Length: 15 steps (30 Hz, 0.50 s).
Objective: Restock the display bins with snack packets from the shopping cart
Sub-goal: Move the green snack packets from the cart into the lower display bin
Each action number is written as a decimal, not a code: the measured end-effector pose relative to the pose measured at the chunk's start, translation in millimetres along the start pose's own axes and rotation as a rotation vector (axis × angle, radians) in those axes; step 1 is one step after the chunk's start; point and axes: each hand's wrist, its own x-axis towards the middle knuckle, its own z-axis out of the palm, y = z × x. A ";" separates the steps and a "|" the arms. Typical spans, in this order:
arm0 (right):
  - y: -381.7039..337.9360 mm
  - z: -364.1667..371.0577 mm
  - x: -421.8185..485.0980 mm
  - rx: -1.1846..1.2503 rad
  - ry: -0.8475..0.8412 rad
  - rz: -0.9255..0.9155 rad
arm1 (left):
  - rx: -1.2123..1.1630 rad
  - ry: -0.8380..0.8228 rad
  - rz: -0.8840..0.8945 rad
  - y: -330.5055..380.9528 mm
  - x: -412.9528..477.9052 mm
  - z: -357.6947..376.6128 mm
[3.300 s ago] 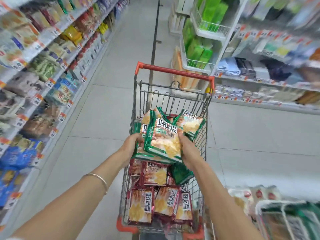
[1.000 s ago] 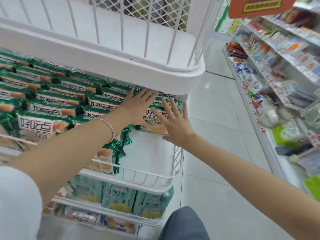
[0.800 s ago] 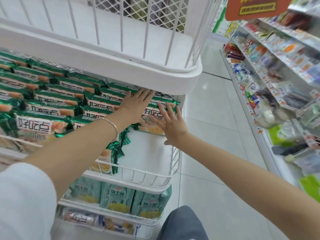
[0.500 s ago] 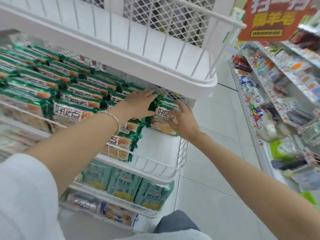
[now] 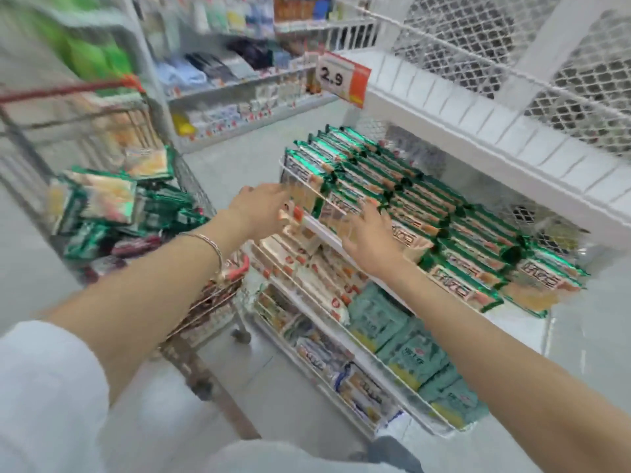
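Bin (image 5: 319,225) looked nearly full of green pkts (image 5: 409,186), L hand (image 5: 263,206) & R hand (image 5: 372,240) spread, empty at its near edge; cart (image 5: 68,92) at left held plenty more.

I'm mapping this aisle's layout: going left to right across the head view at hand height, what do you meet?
cart → left hand → right hand → rightmost green packets
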 end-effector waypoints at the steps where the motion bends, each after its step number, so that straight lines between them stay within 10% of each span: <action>1: -24.2 9.9 8.0 0.004 -0.030 -0.030 | -0.019 -0.020 -0.063 -25.6 -14.2 4.1; 15: -243.9 145.0 135.0 0.097 -0.425 -0.390 | -0.328 -0.125 -0.800 -252.4 -169.6 80.5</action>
